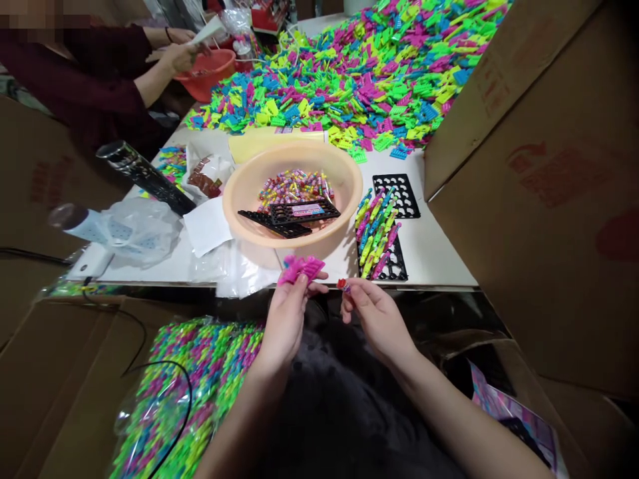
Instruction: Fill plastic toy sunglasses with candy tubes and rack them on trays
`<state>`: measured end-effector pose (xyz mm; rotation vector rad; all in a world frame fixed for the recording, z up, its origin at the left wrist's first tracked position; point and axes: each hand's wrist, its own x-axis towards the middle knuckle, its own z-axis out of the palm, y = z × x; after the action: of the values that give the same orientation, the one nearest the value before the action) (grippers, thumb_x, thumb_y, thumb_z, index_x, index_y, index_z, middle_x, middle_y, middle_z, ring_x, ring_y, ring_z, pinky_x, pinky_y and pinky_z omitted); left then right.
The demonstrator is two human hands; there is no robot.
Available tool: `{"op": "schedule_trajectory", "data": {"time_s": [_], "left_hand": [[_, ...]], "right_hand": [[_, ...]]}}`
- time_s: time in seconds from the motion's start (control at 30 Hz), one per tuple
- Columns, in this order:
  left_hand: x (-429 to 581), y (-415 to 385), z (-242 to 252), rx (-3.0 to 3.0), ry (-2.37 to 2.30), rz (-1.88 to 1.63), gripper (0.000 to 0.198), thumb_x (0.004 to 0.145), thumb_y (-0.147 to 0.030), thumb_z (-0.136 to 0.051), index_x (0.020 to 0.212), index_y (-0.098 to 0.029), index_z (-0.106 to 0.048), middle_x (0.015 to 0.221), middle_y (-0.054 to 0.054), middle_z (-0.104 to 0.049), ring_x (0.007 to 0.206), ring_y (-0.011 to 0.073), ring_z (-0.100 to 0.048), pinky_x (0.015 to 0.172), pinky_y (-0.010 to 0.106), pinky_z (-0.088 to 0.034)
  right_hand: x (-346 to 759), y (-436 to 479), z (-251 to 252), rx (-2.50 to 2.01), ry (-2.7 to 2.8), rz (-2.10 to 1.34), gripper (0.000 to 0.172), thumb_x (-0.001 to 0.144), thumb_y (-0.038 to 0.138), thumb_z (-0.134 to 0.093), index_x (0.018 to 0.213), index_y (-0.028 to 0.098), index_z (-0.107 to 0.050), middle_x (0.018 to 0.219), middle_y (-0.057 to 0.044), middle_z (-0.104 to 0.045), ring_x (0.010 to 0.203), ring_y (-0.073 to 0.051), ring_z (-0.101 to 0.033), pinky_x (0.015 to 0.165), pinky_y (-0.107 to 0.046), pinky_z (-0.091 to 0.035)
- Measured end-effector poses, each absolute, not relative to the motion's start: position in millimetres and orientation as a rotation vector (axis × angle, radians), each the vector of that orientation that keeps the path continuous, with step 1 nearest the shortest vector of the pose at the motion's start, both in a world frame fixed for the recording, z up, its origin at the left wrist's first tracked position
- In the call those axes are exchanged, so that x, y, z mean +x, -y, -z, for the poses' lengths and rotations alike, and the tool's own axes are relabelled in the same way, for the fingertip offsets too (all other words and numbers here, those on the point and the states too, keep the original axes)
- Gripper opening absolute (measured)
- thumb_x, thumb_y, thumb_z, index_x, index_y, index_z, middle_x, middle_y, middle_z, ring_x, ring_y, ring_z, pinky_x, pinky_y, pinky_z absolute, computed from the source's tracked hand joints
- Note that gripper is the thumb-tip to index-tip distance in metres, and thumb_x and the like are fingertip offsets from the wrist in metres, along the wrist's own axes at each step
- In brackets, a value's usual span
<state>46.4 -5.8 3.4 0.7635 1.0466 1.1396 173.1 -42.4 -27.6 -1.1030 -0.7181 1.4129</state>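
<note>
My left hand [289, 313] is closed on a pink plastic toy piece [302, 267] with a ridged end. Between the fingertips of my right hand [374, 313] is a small wrapped candy roll [343, 285] with a red end, a short gap away from the pink piece. Just beyond my hands stands a peach plastic basin [237, 199] holding many small wrapped rolls [297, 186] and black perforated trays [304, 211]. To its right, several pink, yellow, green and blue toys [377, 229] stand slanted in a black tray [397, 263].
A big heap of coloured plastic pieces [339, 80] covers the table's back. Another black tray [399, 193] lies right, beside a tall cardboard box [539, 173]. A co-worker's hands [180, 50] are over a red basin [210, 73]. Bagged toys [184, 392] fill a box lower left.
</note>
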Motion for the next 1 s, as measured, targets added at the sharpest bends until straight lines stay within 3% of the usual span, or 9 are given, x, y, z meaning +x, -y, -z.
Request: {"op": "schedule_trajectory", "data": {"time_s": [0.17,0.3,0.37,0.47,0.53,0.63,0.8,1.0], "left_hand": [[43.8,0.9,3.9,0.449,-0.934,-1.182,0.006,0.065,-0.022,-0.048,0.067,-0.016,-0.048,0.060,-0.002,-0.050,0.052,0.0070,-0.046,0.053,0.021,-0.038],[43.0,1.9,5.2,0.423,-0.847,-1.082,0.012,0.063,-0.026,-0.051,0.067,-0.017,-0.045,0.054,-0.005,-0.042,0.044,0.0050,-0.037,0.044,0.018,-0.028],[45.3,4.8,6.1,0.463,-0.877,-1.021,0.013,0.062,-0.025,-0.053,0.070,-0.016,-0.048,0.058,-0.004,-0.047,0.047,0.0057,-0.041,0.043,0.018,-0.028],[50.5,11.1,6.4,0.495,-0.906,-1.022,0.018,0.067,-0.028,-0.053,0.081,-0.016,-0.052,0.072,-0.001,-0.057,0.064,0.0116,-0.055,0.057,0.022,-0.041],[53.4,15.0,5.4,0.440,-0.882,-1.044,0.028,0.073,-0.036,-0.051,0.093,-0.016,-0.054,0.082,0.002,-0.062,0.080,0.0165,-0.059,0.071,0.028,-0.044],[54.4,17.6,4.1,0.348,-0.919,-1.117,0.038,0.077,-0.043,-0.050,0.102,-0.015,-0.055,0.089,0.004,-0.065,0.088,0.0175,-0.061,0.078,0.029,-0.044],[48.6,11.3,7.4,0.383,-1.059,-1.260,0.021,0.079,-0.032,-0.057,0.091,-0.016,-0.061,0.078,0.001,-0.067,0.075,0.0114,-0.063,0.068,0.020,-0.043],[47.9,7.4,9.6,0.417,-0.949,-1.340,0.016,0.082,-0.029,-0.054,0.081,-0.015,-0.063,0.074,0.002,-0.068,0.080,0.0132,-0.064,0.082,0.025,-0.043]], "right_hand": [[168.7,43.5,24.1,-1.151,0.832,-1.397,0.028,0.080,0.046,-0.056,0.093,0.022,-0.059,0.060,0.004,-0.047,0.058,-0.012,-0.046,0.058,-0.025,-0.040],[160.9,40.1,17.1,-1.192,0.909,-1.348,0.033,0.069,0.036,-0.068,0.099,0.023,-0.059,0.066,0.004,-0.046,0.062,-0.012,-0.046,0.061,-0.025,-0.041],[156.4,37.0,16.7,-1.193,0.939,-1.320,0.025,0.071,0.034,-0.066,0.092,0.022,-0.061,0.066,0.003,-0.049,0.062,-0.013,-0.047,0.060,-0.025,-0.041],[152.1,32.3,20.1,-1.256,1.051,-1.111,0.009,0.078,0.031,-0.060,0.079,0.022,-0.060,0.069,0.001,-0.055,0.060,-0.014,-0.049,0.058,-0.026,-0.042],[151.0,30.5,23.2,-1.292,1.240,-0.870,0.005,0.080,0.023,-0.057,0.080,0.022,-0.062,0.074,-0.001,-0.060,0.067,-0.016,-0.054,0.062,-0.028,-0.043],[148.7,33.5,27.6,-1.195,1.605,-0.683,0.019,0.079,0.017,-0.055,0.095,0.022,-0.063,0.091,-0.006,-0.064,0.088,-0.022,-0.057,0.078,-0.035,-0.044],[141.4,51.6,37.7,-1.141,1.570,-0.940,0.025,0.087,0.023,-0.045,0.110,0.020,-0.056,0.097,-0.008,-0.062,0.090,-0.019,-0.058,0.078,-0.031,-0.048],[134.0,54.0,47.8,-1.189,1.248,-1.177,0.024,0.090,0.032,-0.044,0.105,0.023,-0.060,0.104,-0.005,-0.064,0.100,-0.017,-0.058,0.088,-0.029,-0.047]]}}
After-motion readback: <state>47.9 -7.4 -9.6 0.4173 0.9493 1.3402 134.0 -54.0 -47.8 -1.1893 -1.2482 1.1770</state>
